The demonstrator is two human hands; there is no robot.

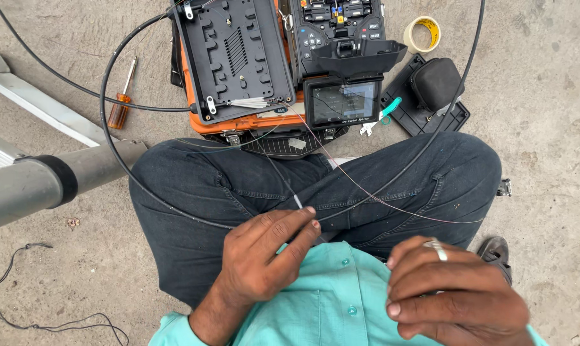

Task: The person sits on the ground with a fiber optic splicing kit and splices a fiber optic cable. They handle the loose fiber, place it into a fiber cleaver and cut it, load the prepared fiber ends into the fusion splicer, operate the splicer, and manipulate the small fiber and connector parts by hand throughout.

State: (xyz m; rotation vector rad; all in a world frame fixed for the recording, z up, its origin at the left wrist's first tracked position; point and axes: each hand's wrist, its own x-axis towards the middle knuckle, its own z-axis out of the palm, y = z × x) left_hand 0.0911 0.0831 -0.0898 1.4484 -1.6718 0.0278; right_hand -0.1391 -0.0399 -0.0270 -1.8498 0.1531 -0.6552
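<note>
Your left hand [267,256] rests over your lap, grip closed: thumb and forefinger pinch a thin fibre strand [341,168] that runs up to the fusion splicer [341,61]. Your right hand [453,291] is curled, fingers folded in, a ring showing; I cannot tell whether it holds anything. Left of the splicer, an orange case [238,122] stands open with a black tray [232,54] on it. A black cable [113,147] loops around the case. A screwdriver [121,99] lies left of the case; a tape roll [422,33] lies right of the splicer.
</note>
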